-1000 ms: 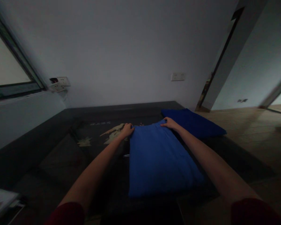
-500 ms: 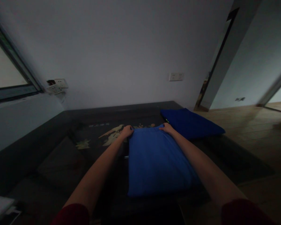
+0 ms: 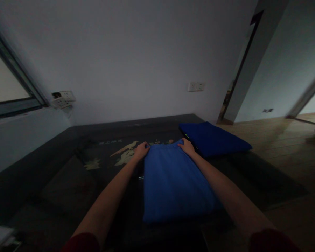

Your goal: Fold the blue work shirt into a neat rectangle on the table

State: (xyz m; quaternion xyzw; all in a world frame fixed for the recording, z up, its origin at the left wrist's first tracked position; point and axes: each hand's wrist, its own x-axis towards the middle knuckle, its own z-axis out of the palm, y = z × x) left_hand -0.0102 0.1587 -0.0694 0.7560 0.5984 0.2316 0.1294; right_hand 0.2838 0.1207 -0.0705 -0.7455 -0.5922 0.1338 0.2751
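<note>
On the dark table (image 3: 68,182) by a white wall (image 3: 136,52), left hand (image 3: 141,150) and right hand (image 3: 187,147) pinch the blue cloth (image 3: 173,182) — far corners.

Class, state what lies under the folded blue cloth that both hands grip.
Under the folded blue cloth lies the dark table with pale inlaid figures. Whatever the cloth covers stays hidden.

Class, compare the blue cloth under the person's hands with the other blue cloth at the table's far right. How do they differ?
The near blue cloth is gripped at its far corners by the left hand and right hand; the far blue cloth lies untouched. The near one looks brighter blue, the far one darker. The near one lies mid-table, the far one by the right edge. Both are folded flat on the dark table.
</note>
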